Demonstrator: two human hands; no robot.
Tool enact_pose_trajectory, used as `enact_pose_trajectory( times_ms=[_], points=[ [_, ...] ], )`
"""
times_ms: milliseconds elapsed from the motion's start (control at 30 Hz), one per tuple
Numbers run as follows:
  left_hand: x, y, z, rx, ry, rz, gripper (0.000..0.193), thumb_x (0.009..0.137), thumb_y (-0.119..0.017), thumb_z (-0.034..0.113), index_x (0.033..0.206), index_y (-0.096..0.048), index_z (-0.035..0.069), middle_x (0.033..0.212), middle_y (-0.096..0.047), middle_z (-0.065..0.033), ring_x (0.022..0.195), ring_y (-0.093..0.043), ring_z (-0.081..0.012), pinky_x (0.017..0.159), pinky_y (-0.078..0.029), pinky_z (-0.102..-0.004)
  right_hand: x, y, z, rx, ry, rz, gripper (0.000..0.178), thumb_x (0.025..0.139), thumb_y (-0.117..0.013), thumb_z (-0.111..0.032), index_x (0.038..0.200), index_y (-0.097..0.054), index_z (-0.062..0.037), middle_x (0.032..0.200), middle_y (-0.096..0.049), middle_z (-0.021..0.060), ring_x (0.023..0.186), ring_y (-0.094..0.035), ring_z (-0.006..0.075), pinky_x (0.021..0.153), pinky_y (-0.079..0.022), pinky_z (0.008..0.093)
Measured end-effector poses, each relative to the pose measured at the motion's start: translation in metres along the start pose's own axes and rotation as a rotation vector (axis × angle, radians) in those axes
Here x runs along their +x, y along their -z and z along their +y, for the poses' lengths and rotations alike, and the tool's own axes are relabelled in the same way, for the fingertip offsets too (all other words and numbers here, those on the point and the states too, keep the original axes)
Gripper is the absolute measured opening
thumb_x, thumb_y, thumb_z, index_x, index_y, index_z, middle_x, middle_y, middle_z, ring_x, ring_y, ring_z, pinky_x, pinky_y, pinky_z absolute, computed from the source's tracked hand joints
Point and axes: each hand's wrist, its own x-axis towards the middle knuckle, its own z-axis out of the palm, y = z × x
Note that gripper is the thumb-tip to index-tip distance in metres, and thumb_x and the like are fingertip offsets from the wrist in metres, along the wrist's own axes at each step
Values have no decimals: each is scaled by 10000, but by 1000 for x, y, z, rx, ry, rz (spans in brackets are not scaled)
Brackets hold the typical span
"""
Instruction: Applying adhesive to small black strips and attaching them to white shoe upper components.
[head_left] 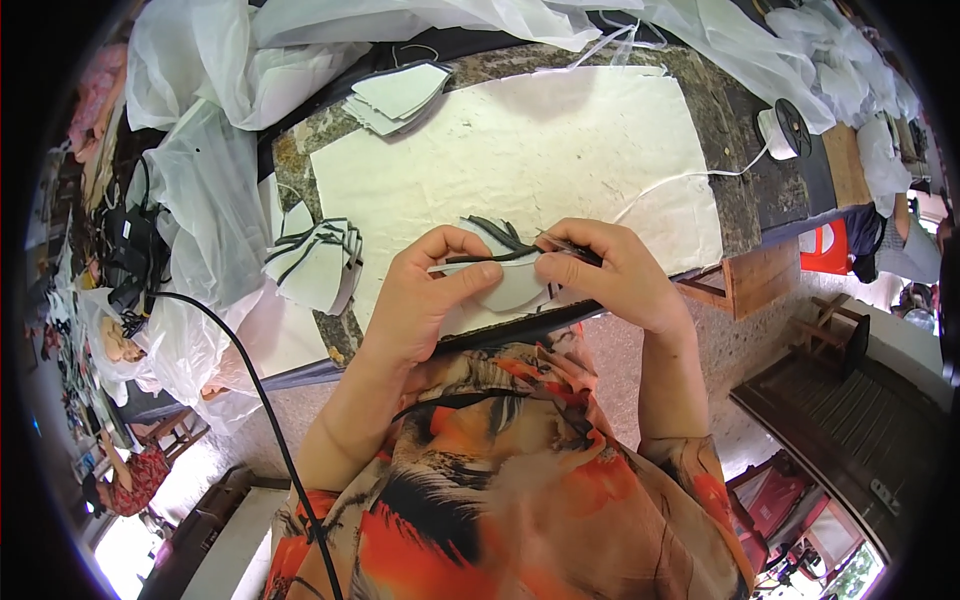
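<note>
Low over the near edge of the work surface, I hold a white fabric piece (512, 290) with a black edge strip. My left hand (425, 290) pinches its left side between thumb and fingers. My right hand (620, 270) grips the same piece by its right end, close to the black strip. A slim dark thing (578, 250) shows beside the right fingers, too small to make out. Just behind my hands lie more white pieces with black edges (490, 232), partly hidden by the held one.
A white sheet (580, 130) covers the worn board. Black-edged white pieces are stacked at the left (318, 265) and the far left (400, 95). A spool (785, 130) trails white cord from the right. Clear plastic sheeting (215, 190) lines the left and back; a black cable (255, 380) hangs left.
</note>
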Motion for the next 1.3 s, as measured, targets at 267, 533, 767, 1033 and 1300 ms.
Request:
enact_pose_trajectory(
  times_ms=[267,533,767,1033,1300],
  points=[
    [1,0,-3,56,23,-25,177,883,-782,6,1004,-660,45,937,-722,-25,844,-656,-87,762,-514,-225,-5,-5,-1,-134,84,158,221,919,-756,-112,1100,-710,5,879,-652,-26,781,-557,24,691,-464,197],
    [-2,0,-3,61,36,6,178,881,-770,-9,1008,-657,44,914,-725,-24,828,-658,-85,764,-510,-225,-3,-7,5,-57,65,167,163,913,-757,-102,1045,-729,-10,824,-612,-58,745,-501,11,658,-411,190],
    [-10,10,25,53,164,-217,346,898,-718,-12,1236,-655,20,1060,-756,-76,935,-682,-95,812,-531,-231,-8,-4,1,-6,60,13,179,897,-739,-148,975,-709,11,798,-642,-21,761,-542,20,674,-468,209],
    [-7,19,35,333,215,-383,365,920,-694,44,1281,-663,-2,932,-690,20,817,-595,-39,740,-467,-196,-11,-13,0,-209,149,40,111,906,-733,-83,961,-714,12,771,-594,-48,713,-476,18,616,-386,206],
    [-8,-6,31,607,139,-241,178,890,-770,124,978,-732,-26,699,-570,48,655,-473,-37,581,-401,-243,-12,-12,-2,-376,173,66,164,897,-759,-101,1001,-702,12,841,-692,38,789,-614,69,704,-501,254]
  ],
)
